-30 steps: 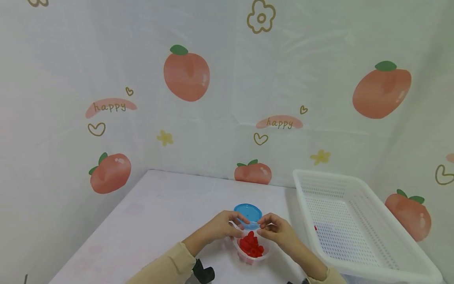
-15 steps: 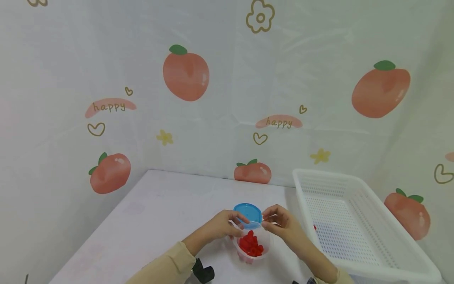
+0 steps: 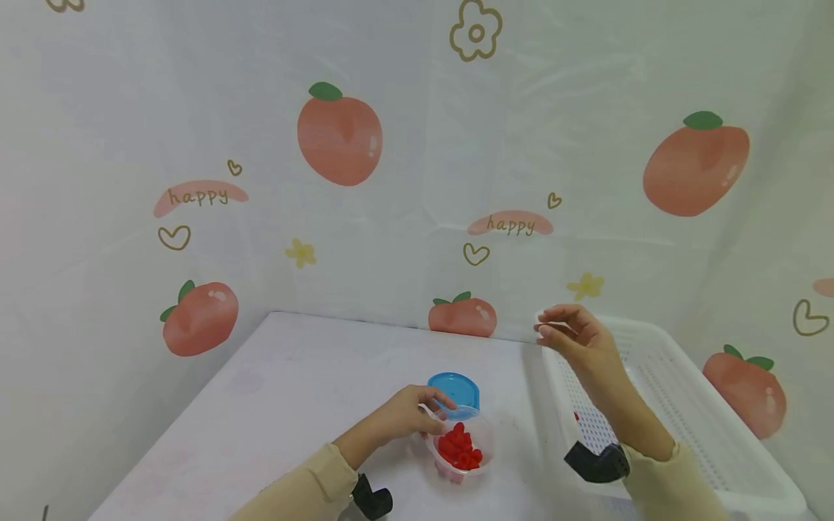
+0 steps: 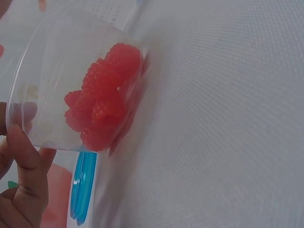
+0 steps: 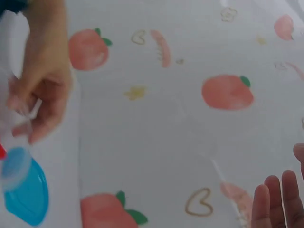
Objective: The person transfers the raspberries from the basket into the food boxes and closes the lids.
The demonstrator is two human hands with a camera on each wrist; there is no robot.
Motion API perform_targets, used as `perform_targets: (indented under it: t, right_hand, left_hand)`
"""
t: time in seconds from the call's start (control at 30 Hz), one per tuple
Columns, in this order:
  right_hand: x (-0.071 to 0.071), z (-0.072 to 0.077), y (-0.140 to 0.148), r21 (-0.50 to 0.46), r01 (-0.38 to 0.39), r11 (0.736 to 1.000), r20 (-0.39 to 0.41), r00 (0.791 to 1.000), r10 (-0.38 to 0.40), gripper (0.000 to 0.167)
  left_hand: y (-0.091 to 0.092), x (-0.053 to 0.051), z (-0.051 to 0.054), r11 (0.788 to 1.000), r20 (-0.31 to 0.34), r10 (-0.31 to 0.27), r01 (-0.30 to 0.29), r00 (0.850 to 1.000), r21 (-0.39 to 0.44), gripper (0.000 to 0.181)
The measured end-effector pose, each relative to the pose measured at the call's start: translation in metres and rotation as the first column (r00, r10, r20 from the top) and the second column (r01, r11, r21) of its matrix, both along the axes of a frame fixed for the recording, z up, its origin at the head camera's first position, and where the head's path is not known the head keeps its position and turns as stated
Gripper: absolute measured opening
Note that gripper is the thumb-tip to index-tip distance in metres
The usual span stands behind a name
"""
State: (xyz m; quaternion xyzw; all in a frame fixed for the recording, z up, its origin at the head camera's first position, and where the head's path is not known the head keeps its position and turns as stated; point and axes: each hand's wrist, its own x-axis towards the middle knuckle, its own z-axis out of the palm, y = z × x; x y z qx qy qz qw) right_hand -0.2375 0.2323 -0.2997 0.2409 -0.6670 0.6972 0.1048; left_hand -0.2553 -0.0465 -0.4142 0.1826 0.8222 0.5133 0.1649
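My left hand pinches the rim of a clear plastic tub standing on the table. Red raspberries lie heaped in its bottom; in the left wrist view the raspberries show through the tub wall. Just behind the tub lies a blue lid. My right hand is raised over the near-left side of a white basket, its fingers loosely bent. Nothing is seen between them, and in the right wrist view the fingers stand fairly straight.
The white perforated basket stands on the right side of the table, a red bit at its left wall. Behind the white table hangs a fruit-printed curtain. A black wrist mount sits on the right sleeve.
My right hand has left the tub's far rim and moved up and to the right, over the basket. My left hand, the tub and the lid have stayed put.
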Motion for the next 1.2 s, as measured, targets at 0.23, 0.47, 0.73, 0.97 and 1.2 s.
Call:
perform_targets:
  t: [0.23,0.47,0.73,0.97,1.2]
  right_hand:
    - [-0.022,0.004,0.027,-0.113,0.024,0.993,-0.056,0.998,-0.031,0.022]
    - [-0.041,-0.022,0.054,-0.142,0.108,0.984,-0.020,0.994,-0.112,0.021]
    - [-0.059,-0.048,0.094,0.407,0.205,0.890,0.178,0.938,-0.297,0.025]
    - [-0.065,-0.069,0.114,0.632,-0.102,0.768,0.348,0.923,-0.164,0.052]
    - [-0.062,-0.079,0.117,0.659,-0.307,0.686,0.516,0.848,-0.116,0.046]
  left_hand:
    - [-0.001,-0.001,-0.001,1.000,0.000,-0.010,0.010,1.000,0.010,0.029]
    - [-0.001,-0.002,-0.003,1.000,0.000,-0.003,0.003,1.000,0.011,0.028]
    - [-0.001,-0.001,-0.002,1.000,0.007,0.008,-0.008,1.000,0.000,0.029]
    - [0.001,-0.001,-0.002,1.000,0.006,0.019,-0.019,1.000,-0.007,0.028]
    - [0.001,0.000,-0.001,1.000,0.010,0.019,-0.019,1.000,-0.006,0.028]
